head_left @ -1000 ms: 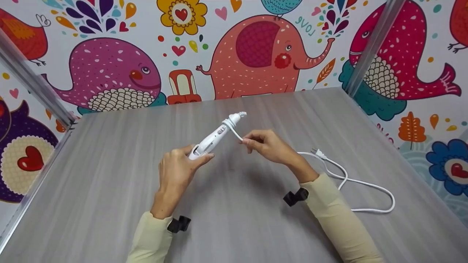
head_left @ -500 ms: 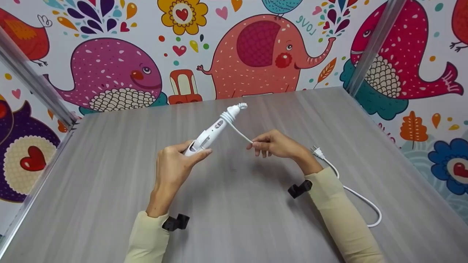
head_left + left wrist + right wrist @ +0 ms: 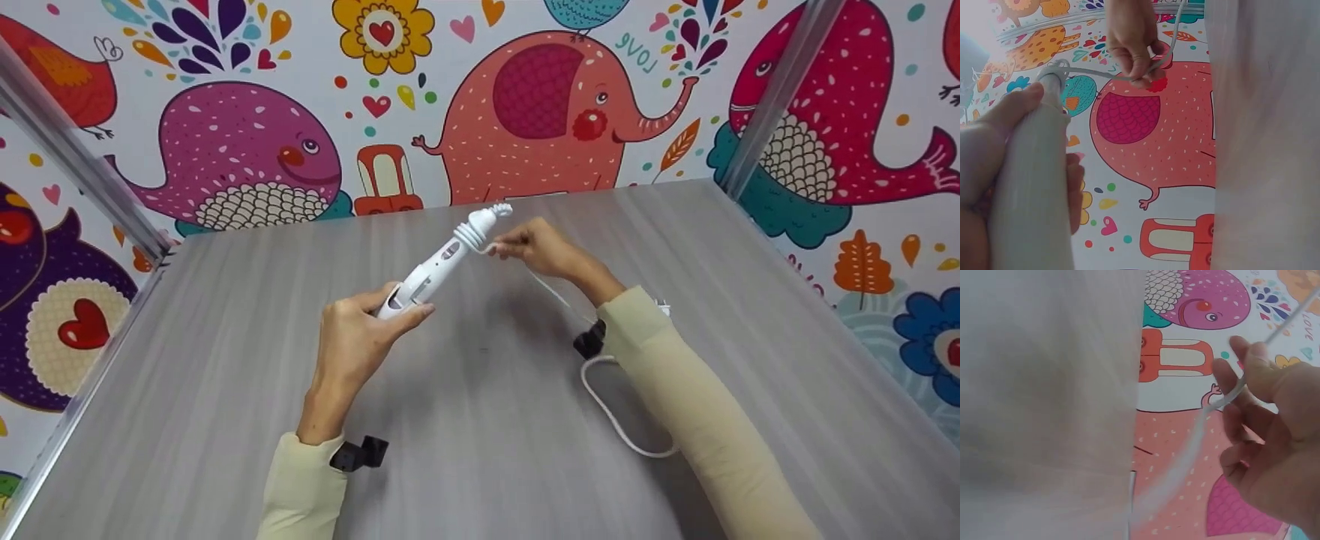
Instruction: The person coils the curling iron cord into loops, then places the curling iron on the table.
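A white curling iron (image 3: 433, 274) slants up and away over the table, gripped by my left hand (image 3: 351, 337) with the thumb along its side. Its thick pale barrel fills the lower left of the left wrist view (image 3: 1036, 185). Several turns of white cord (image 3: 471, 234) wrap the handle's far end, below the ribbed cord sleeve. Just right of these turns, my right hand (image 3: 551, 251) pinches the cord between thumb and fingers. In the right wrist view the cord (image 3: 1239, 388) crosses those fingers and trails off, blurred.
The cord's slack runs down under the right forearm and makes a loop (image 3: 616, 420) on the grey wood-grain table (image 3: 480, 450). Beyond the right sleeve (image 3: 690, 397) the plug (image 3: 663, 307) partly shows. Cartoon-printed walls (image 3: 405, 112) and metal posts (image 3: 780, 97) bound the table.
My right hand has swung out right and then up to the handle's end, with the cord drawn along. More turns lie round the handle; the slack on the table has shifted left. The left hand barely moved.
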The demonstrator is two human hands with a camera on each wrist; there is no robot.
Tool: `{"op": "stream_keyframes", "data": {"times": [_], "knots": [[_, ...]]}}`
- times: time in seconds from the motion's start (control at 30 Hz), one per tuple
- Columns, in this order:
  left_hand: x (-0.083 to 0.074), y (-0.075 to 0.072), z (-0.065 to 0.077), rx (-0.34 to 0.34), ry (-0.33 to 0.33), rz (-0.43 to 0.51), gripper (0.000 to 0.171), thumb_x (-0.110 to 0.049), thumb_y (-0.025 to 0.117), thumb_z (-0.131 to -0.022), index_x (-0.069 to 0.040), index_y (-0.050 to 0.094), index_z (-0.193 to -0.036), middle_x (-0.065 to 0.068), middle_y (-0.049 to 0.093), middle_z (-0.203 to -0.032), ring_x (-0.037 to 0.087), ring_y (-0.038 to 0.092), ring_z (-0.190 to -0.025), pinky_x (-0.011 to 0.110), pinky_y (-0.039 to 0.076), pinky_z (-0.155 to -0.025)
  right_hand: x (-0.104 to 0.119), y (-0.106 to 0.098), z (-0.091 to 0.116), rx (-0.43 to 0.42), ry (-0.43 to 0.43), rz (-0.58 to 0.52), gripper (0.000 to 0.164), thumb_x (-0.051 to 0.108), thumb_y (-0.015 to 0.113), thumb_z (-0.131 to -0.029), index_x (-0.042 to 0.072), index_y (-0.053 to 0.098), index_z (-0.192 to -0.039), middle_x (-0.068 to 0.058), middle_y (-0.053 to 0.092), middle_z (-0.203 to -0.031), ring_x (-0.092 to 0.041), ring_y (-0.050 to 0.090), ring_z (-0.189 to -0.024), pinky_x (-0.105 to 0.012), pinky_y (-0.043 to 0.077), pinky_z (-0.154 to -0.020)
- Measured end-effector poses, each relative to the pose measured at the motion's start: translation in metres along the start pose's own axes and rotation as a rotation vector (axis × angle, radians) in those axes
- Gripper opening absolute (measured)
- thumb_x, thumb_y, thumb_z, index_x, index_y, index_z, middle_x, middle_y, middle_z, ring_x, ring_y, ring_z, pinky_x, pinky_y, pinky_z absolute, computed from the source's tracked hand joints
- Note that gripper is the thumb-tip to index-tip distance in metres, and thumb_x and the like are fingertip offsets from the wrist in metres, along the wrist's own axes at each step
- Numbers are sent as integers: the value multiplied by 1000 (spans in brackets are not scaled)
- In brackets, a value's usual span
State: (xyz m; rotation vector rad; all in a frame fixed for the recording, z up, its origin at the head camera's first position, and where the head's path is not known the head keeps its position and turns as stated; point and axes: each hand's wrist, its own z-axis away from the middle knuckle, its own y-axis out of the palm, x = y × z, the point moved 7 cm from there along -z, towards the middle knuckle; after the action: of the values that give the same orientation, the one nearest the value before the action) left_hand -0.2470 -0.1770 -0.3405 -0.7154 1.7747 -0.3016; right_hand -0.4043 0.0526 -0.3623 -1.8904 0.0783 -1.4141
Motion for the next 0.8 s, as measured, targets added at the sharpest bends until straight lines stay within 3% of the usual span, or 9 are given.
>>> {"op": "stream_keyframes", "data": {"times": [0.23,0.33,0.47,0.53,0.63,0.7,0.8], "knots": [[-2,-6,-1,9,18,62,54,-35,88,-75,-8,74,-119,13,74,-97,26,61,-77,28,44,-57,39,-19,-22,-116,-35,113,23,4,66,-95,4,75,-116,-15,74,-109,-21,62,-85,-27,52,-71],[-3,-6,0,44,38,91,53,-33,89,-75,-9,74,-120,12,74,-98,24,59,-76,27,44,-57,53,-21,-24,-112,-145,110,26,-4,64,-93,4,75,-115,-16,75,-110,-23,65,-91,-26,51,-73],[-5,-9,1,99,72,115,50,-31,90,-74,-12,75,-118,11,75,-98,23,60,-76,26,46,-58,67,-18,-22,-32,-338,70,25,-5,67,-90,4,77,-111,-17,75,-108,-22,66,-93,-23,50,-79],[-6,-10,2,133,92,113,49,-31,90,-74,-13,76,-117,11,75,-97,21,60,-75,26,48,-59,71,-15,-22,32,-387,48,21,-2,68,-91,2,77,-109,-19,75,-104,-19,64,-88,-22,49,-77],[-6,-10,3,194,123,97,48,-31,90,-73,-13,76,-116,11,76,-97,19,62,-73,25,49,-59,74,-11,-21,110,-397,113,16,3,71,-90,2,78,-105,-18,76,-99,-13,56,-84,-22,43,-78],[-6,-8,4,241,138,78,48,-32,90,-74,-12,76,-116,10,76,-98,18,62,-73,24,50,-60,74,-9,-21,158,-360,191,16,7,73,-90,3,79,-104,-16,76,-98,-13,53,-84,-24,42,-78],[-6,-5,6,298,164,27,48,-35,89,-74,-12,77,-114,10,77,-99,16,63,-73,23,50,-60,74,-7,-19,226,-293,312,17,11,75,-89,5,79,-104,-12,77,-96,-18,61,-85,-29,48,-82]]}}
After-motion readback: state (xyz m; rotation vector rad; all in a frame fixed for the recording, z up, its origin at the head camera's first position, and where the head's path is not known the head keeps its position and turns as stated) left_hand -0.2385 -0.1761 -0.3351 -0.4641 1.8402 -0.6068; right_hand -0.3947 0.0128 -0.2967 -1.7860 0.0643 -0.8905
